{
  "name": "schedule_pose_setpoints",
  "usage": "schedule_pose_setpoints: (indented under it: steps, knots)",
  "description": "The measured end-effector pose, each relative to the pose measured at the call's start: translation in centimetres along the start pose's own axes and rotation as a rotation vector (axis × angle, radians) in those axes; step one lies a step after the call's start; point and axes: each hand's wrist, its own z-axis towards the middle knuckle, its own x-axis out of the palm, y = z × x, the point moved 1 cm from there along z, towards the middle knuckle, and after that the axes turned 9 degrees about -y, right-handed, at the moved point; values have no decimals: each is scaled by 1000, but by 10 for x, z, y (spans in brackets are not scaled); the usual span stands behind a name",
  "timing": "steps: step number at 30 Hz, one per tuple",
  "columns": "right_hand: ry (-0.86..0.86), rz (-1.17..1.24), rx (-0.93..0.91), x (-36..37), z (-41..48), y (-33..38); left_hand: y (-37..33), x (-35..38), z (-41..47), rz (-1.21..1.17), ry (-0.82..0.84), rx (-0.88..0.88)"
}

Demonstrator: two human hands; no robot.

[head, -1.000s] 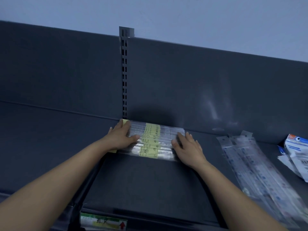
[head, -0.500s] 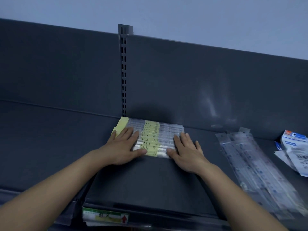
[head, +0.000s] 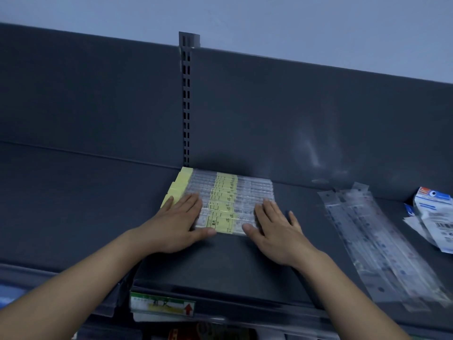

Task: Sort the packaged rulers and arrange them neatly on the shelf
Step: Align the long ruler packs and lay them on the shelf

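View: head
Packaged rulers (head: 228, 200): a row of clear packs with yellow labels, flat and side by side on the shelf (head: 220, 266), far edge at the back panel just below the slotted upright (head: 186, 101).
Left grip (head: 176, 224): fingers straight, flat on the row's left part; thumb along the nearest pack's front edge.
Right grip (head: 277, 229): fingers straight, spread flat on the row's right end; thumb at the front edge.
Loose clear packs (head: 380, 241): long, lying slantwise on the shelf, apart from the row to its right.
Blue-and-white box (head: 434, 217): far right, beside the loose clear packs.
Price label (head: 161, 304): on the shelf's front rail.
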Motion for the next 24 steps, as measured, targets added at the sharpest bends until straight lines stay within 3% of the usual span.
schedule_pose_setpoints:
  steps: [8,13,19,24]
  knots:
    - [123,-60,-48,-10,-13,1,1,-2,-15,-45,47,36]
    - [-68,91,14,-20,4,5,13,-9,10,-189,-233,-17]
    - [-50,103,109,-2,32,-1,18,-12,31,-36,-7,-105]
    - [-74,123,101,2,35,-6,25,-10,26,-84,-14,-77]
